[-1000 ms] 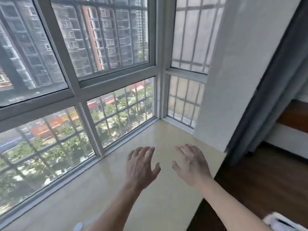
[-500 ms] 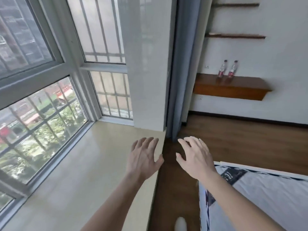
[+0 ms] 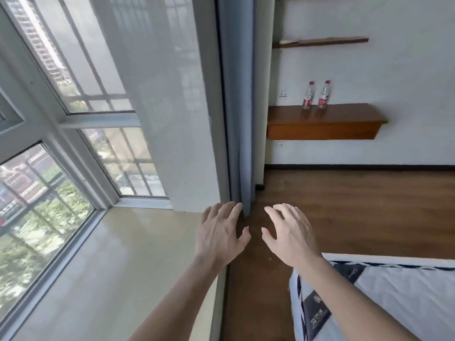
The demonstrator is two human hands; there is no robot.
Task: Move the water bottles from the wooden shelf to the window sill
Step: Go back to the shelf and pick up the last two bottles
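Two clear water bottles with red caps and red labels stand upright side by side on the wooden shelf (image 3: 344,119) on the far wall: the left bottle (image 3: 308,96) and the right bottle (image 3: 324,95). The beige window sill (image 3: 110,262) stretches along the window at lower left. My left hand (image 3: 220,236) hovers over the sill's right edge, fingers spread, holding nothing. My right hand (image 3: 290,233) floats beside it above the wooden floor, also spread and holding nothing. Both hands are far from the bottles.
A white pillar (image 3: 167,107) and a grey-blue curtain (image 3: 237,99) stand between the sill and the shelf wall. A thin wooden shelf (image 3: 322,41) hangs higher up. A bed with white bedding (image 3: 394,299) fills the lower right. Brown wooden floor (image 3: 357,205) lies before the shelf.
The view has swung right from the window toward the room, bringing the shelf and bottles in and closer. Both hands stay spread and hold nothing.
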